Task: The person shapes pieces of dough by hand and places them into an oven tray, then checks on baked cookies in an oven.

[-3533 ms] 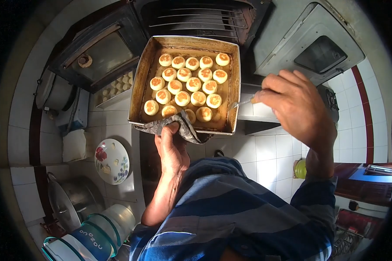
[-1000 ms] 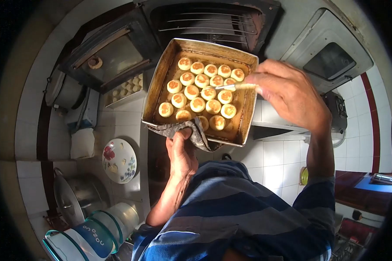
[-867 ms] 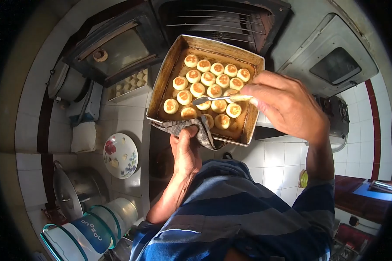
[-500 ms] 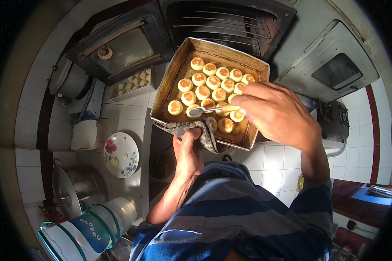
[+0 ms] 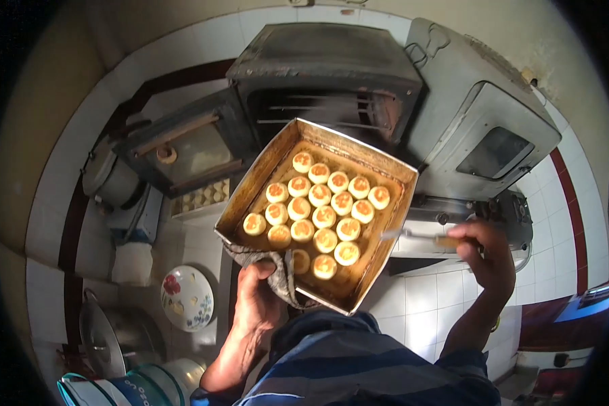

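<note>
A deep square baking pan is tilted in front of me, its near edge gripped by my left hand through a patterned cloth. Inside it stand small round buns in uneven rows, pale at the sides and browned on top. My right hand is closed around the light-coloured handle of a spoon. The spoon's metal end, smeared by motion, overlaps the pan's right wall in this view. Part of the pan's near corner is hidden by the cloth.
Behind the pan, an oven has its door swung out to the left. A tray of pale pieces lies below that door. On the left counter are a floral plate and a large metal pot. A grey cabinet stands right.
My right hand has drawn back from over the buns to the right of the pan, still holding the spoon. The pan sits lower in view, and more of the oven shows.
</note>
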A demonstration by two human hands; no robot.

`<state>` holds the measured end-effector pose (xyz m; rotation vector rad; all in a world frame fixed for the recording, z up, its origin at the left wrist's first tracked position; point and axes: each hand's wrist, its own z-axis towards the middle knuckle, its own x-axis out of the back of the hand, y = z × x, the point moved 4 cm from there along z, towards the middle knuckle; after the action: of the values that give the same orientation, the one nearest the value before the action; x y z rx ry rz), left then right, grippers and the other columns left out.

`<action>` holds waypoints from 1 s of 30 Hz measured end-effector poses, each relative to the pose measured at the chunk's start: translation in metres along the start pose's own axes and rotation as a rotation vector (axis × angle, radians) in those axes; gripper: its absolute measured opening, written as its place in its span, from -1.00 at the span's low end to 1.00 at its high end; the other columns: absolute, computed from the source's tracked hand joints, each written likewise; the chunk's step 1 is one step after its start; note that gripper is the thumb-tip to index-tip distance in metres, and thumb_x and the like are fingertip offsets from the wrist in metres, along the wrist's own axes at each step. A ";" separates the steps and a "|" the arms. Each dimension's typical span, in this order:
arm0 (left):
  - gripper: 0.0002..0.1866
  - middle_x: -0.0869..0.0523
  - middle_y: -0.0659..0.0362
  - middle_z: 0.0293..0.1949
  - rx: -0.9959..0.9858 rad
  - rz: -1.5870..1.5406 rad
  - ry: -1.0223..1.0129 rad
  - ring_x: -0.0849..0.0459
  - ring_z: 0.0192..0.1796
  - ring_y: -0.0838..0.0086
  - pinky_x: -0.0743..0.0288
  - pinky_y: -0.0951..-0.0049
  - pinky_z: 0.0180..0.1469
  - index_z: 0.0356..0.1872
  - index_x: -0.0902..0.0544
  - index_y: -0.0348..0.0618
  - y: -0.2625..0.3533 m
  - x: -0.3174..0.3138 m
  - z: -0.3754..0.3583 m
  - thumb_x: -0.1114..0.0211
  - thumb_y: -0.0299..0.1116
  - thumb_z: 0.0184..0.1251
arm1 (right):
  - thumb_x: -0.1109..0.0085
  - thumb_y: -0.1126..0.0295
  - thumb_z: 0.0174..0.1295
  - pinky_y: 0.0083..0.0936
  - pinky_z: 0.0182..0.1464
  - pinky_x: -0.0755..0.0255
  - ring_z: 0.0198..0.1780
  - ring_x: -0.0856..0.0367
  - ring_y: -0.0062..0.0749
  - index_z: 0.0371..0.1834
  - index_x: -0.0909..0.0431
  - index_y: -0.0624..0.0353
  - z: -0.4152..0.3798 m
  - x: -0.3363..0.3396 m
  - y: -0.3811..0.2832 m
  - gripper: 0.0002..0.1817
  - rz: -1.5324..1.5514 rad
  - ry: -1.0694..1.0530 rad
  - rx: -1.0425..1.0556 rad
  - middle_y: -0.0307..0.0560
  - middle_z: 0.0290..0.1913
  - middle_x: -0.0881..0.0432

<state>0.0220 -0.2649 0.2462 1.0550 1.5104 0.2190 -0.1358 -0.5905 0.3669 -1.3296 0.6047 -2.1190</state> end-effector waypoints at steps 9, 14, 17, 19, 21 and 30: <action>-0.46 -0.73 0.04 0.10 0.054 0.145 -0.069 -0.69 0.17 0.23 -0.54 0.15 0.33 0.26 -0.54 -0.28 0.040 -0.018 0.022 -0.22 -0.29 0.24 | -0.39 0.37 0.34 -0.45 -0.07 -0.63 -0.11 -0.73 -0.40 0.04 -0.70 0.26 -0.030 0.000 0.016 -0.72 0.155 -0.172 -0.082 -0.02 -0.10 -0.74; -0.45 -0.73 0.05 0.15 0.109 0.236 -0.058 -0.72 0.16 0.24 -0.60 0.17 0.28 0.30 -0.52 -0.28 0.057 -0.038 0.051 -0.20 -0.25 0.31 | -0.27 0.51 0.38 -0.43 0.01 -0.66 -0.04 -0.78 -0.29 0.06 -0.63 0.27 -0.032 -0.019 0.019 -0.77 0.166 0.015 -0.184 0.07 -0.05 -0.74; -0.44 -0.73 0.05 0.17 0.122 0.190 -0.160 -0.73 0.18 0.25 -0.60 0.18 0.28 0.31 -0.53 -0.27 0.059 -0.035 0.081 -0.21 -0.24 0.31 | -0.27 0.58 0.34 -0.45 0.04 -0.67 -0.01 -0.78 -0.29 0.07 -0.65 0.30 -0.031 -0.034 0.021 -0.75 0.157 0.075 -0.184 0.08 -0.01 -0.74; -0.44 -0.73 0.04 0.16 0.131 0.164 -0.238 -0.73 0.17 0.23 -0.60 0.17 0.29 0.31 -0.54 -0.28 0.061 -0.038 0.097 -0.21 -0.24 0.31 | -0.27 0.61 0.32 -0.48 0.01 -0.66 -0.03 -0.77 -0.35 0.09 -0.67 0.31 -0.028 -0.043 0.020 -0.73 0.118 0.101 -0.238 0.04 0.01 -0.73; -0.43 -0.73 0.02 0.17 0.135 0.154 -0.274 -0.73 0.17 0.21 -0.61 0.13 0.29 0.31 -0.54 -0.29 0.062 -0.040 0.112 -0.22 -0.23 0.30 | -0.26 0.62 0.33 -0.49 0.00 -0.66 -0.05 -0.76 -0.36 0.10 -0.67 0.31 -0.025 -0.054 0.021 -0.72 0.117 0.120 -0.214 0.03 0.01 -0.73; -0.41 -0.75 0.05 0.13 0.119 0.291 -0.285 -0.74 0.11 0.23 -0.62 0.12 0.28 0.28 -0.57 -0.27 0.074 -0.057 0.140 -0.28 -0.20 0.24 | -0.29 0.60 0.33 -0.41 -0.10 -0.61 -0.14 -0.74 -0.22 0.10 -0.69 0.25 -0.014 -0.093 0.024 -0.72 0.043 0.228 -0.070 0.03 -0.10 -0.74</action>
<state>0.1714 -0.3224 0.2991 1.3421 1.1224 0.1736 -0.1101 -0.5452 0.2844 -1.1078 0.7996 -2.2492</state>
